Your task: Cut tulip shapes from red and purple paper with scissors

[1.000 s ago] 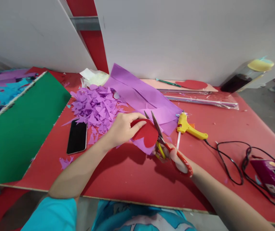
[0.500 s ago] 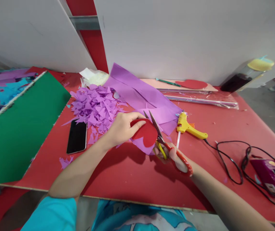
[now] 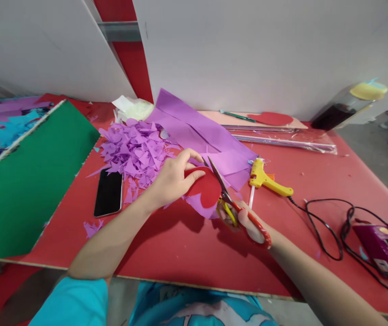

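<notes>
My left hand [image 3: 173, 179] pinches a red heart-shaped paper template [image 3: 207, 189] laid on a piece of purple paper [image 3: 201, 210], holding both just above the red table [image 3: 187, 244]. In my right hand [image 3: 248, 224] are red-and-yellow-handled scissors [image 3: 235, 208], their blades running along the template's right edge and almost closed on the purple paper.
A heap of purple paper scraps [image 3: 136, 151] and a black phone [image 3: 109, 192] lie to the left. Purple sheets [image 3: 197, 131] lie behind, a yellow glue gun [image 3: 265, 179] with black cord [image 3: 330, 231] to the right. A green board [image 3: 24, 181] covers the left side.
The scissor blades have closed further along the template's right edge. My left hand's fingers have lifted slightly; the paper has shifted a little.
</notes>
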Demonstrator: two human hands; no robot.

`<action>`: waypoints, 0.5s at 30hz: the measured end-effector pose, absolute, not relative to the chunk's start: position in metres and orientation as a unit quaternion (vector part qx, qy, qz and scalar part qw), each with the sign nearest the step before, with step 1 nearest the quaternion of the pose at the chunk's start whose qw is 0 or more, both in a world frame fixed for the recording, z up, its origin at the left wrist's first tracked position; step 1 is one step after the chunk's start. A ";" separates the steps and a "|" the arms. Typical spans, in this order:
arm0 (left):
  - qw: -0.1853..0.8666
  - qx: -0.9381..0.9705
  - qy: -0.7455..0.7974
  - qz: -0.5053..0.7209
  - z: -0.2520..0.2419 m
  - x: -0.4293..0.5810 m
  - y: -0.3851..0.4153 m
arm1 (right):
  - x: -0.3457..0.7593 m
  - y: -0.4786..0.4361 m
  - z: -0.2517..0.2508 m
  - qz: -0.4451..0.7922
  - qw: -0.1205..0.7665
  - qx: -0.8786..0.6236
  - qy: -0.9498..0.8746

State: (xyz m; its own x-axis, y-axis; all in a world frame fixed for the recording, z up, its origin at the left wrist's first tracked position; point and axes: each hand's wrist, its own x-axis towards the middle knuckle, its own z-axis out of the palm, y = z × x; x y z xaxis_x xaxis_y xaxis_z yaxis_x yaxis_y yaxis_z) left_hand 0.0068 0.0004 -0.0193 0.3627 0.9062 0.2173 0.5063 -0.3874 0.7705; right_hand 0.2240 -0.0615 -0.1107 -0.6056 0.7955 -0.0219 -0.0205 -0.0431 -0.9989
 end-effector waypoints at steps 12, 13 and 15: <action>0.311 0.769 0.455 0.325 -0.019 0.005 0.001 | 0.224 -0.062 -0.109 0.653 0.299 -0.332 -0.612; 0.313 0.768 0.456 0.323 -0.019 0.005 0.001 | 0.224 -0.062 -0.109 0.650 0.298 -0.334 -0.615; 0.316 0.768 0.457 0.318 -0.018 0.004 0.000 | 0.224 -0.062 -0.108 0.643 0.296 -0.339 -0.620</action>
